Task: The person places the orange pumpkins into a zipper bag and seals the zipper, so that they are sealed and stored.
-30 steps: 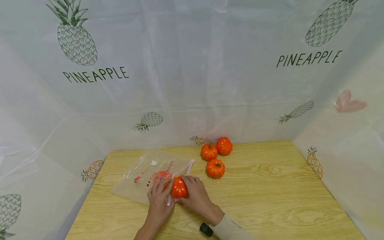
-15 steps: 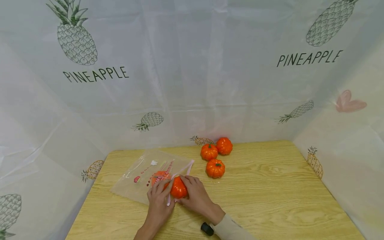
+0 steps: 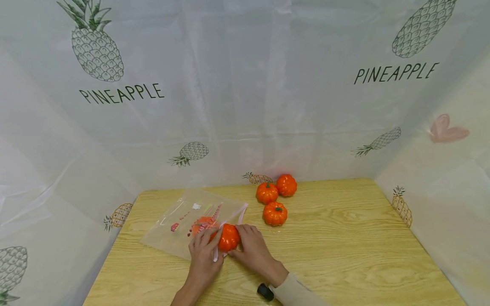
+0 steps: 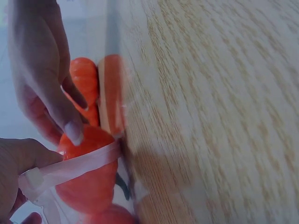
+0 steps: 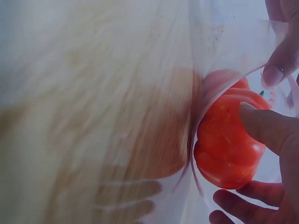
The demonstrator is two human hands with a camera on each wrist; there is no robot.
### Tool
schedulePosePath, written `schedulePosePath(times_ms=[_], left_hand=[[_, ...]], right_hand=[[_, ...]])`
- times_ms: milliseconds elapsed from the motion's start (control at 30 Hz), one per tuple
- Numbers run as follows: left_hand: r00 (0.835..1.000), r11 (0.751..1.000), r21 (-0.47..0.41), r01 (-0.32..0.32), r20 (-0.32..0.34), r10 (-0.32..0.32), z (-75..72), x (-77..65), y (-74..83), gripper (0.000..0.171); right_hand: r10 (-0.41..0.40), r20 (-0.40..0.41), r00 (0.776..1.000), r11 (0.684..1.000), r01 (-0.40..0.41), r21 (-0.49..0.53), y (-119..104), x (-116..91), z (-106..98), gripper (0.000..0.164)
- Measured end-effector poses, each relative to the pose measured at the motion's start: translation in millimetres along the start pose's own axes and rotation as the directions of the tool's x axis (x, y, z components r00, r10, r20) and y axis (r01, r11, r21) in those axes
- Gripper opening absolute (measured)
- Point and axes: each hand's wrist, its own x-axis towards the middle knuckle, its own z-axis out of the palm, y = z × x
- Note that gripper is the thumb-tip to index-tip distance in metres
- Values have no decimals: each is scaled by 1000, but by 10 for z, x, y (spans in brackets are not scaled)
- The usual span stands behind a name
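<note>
A clear printed zip bag [image 3: 164, 231] with a pink closure lies flat at the table's left. One small orange toy pumpkin [image 3: 203, 222] shows through its film. At the bag's mouth my right hand [image 3: 254, 250] grips another pumpkin [image 3: 229, 239], thumb on one side and fingers on the other. My left hand [image 3: 204, 257] pinches the bag's opening edge. Seen from the left wrist, the pink strip [image 4: 81, 163] crosses in front of the held pumpkin [image 4: 84, 191]. In the right wrist view that pumpkin [image 5: 229, 144] is partly inside the opening, with a green stem behind it.
Three more pumpkins stand together at the back: one nearer [image 3: 274, 213], one at left [image 3: 266, 193] and one by the wall sheet [image 3: 286, 185]. White pineapple-print sheeting [image 3: 245, 106] encloses the wooden table [image 3: 344, 238]. A black object [image 3: 265, 292] sits by the right sleeve.
The pumpkin inside the bag has shifted slightly left. Both hands stay at the bag's mouth, and the right hand has moved very slightly right.
</note>
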Motion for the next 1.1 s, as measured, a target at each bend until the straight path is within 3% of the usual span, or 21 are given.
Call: schedulePosePath(times_ms=[333,567,833,1100], left_hand=[[1000,1000,-19,15,10,-15,3,-9,14,77],[1000,1000,1,15,7,-15,31,-22,-25,74],[1000,1000,13,-5,-9,5,51,-4,-31,73],[1000,1000,5,-6,-8,6,45,3,-12,73]], right_hand=[[-19,5,1000,998,19,-65,-43,91,53,72],[-22,-50,999,995,17,-100,-42,59,51,63],[-101,-37,994,964,89,-251,-104,124,86,63],[-72,-70,995,967,52,-251,-123,97,67,52]])
